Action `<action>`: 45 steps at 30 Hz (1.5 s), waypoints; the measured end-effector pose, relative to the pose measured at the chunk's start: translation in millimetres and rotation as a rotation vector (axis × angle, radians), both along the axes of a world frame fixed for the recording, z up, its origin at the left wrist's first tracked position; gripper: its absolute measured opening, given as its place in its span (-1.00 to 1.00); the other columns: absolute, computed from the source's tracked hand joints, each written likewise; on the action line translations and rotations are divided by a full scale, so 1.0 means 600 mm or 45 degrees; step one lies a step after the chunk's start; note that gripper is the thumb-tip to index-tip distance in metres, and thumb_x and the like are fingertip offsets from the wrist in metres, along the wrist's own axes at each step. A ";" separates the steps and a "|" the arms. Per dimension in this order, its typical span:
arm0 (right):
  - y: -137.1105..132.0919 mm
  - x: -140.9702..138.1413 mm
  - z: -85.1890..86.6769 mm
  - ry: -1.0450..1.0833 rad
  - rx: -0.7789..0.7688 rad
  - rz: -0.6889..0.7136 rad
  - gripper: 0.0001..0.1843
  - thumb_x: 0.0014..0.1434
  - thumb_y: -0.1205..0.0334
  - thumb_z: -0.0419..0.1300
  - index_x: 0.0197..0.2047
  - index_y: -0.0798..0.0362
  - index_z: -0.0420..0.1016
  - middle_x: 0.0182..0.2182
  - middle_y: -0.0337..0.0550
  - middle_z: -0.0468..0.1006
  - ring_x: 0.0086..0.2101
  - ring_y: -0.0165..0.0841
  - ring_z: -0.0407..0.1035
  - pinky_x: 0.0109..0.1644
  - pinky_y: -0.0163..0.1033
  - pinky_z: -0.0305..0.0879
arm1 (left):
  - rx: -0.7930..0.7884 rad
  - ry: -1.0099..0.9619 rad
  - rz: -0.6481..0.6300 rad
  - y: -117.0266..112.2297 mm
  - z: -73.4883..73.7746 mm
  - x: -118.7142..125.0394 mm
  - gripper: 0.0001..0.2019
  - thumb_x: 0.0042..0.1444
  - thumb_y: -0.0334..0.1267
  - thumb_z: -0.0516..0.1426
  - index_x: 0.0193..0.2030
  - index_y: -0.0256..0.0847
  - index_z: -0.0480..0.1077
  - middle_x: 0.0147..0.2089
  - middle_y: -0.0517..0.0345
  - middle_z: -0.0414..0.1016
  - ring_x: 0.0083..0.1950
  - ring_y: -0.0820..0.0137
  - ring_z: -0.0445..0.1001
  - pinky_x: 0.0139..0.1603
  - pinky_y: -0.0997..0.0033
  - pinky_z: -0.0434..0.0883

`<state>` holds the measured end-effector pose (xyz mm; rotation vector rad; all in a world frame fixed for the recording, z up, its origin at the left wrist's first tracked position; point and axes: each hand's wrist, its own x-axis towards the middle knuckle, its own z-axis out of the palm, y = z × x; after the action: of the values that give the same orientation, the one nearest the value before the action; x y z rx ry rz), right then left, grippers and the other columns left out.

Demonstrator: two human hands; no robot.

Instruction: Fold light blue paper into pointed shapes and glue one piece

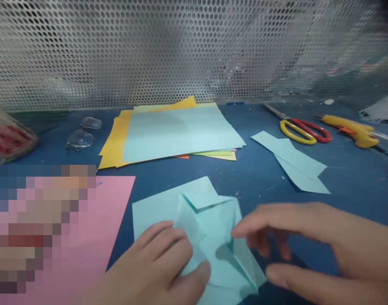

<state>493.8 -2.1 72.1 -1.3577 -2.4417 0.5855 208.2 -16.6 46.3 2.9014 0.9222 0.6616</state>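
Observation:
A folded light-blue paper (216, 264), with several raised triangular flaps, lies on the table in front of me. Beneath its far left side is a flat light-blue sheet (152, 209). My left hand (168, 258) rests on the left part of the folded paper, its fingers laid down over it and the thumb a little apart. On the other side, my right hand (295, 241) is open, thumb and fingers spread. Its index fingertip is at the right-hand flap; whether it touches cannot be made out. Nothing shows between its fingers.
Stacked coloured sheets (181, 131) lie farther back, before a perforated metal panel (168, 51). Light-blue offcuts (292, 161), scissors (298, 130) and a yellow glue gun (356, 129) are right. Eyeglasses (81, 139), a container (11, 137) and pink paper (114, 201), partly pixelated over, are left.

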 end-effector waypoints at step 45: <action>0.032 -0.070 -0.032 -0.274 0.512 0.649 -0.42 0.22 0.56 -0.09 0.27 0.28 0.36 0.28 0.02 0.37 0.19 -0.20 0.34 0.18 -0.06 0.37 | 0.274 0.335 0.036 0.000 -0.015 -0.015 -0.72 0.35 -0.42 -0.13 -0.05 -0.25 0.39 0.16 -0.23 0.48 0.12 0.10 0.49 0.05 0.17 0.50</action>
<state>451.6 17.0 53.0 -0.6706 -2.8896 0.0309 199.5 -16.9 37.5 3.2313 0.9724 0.4087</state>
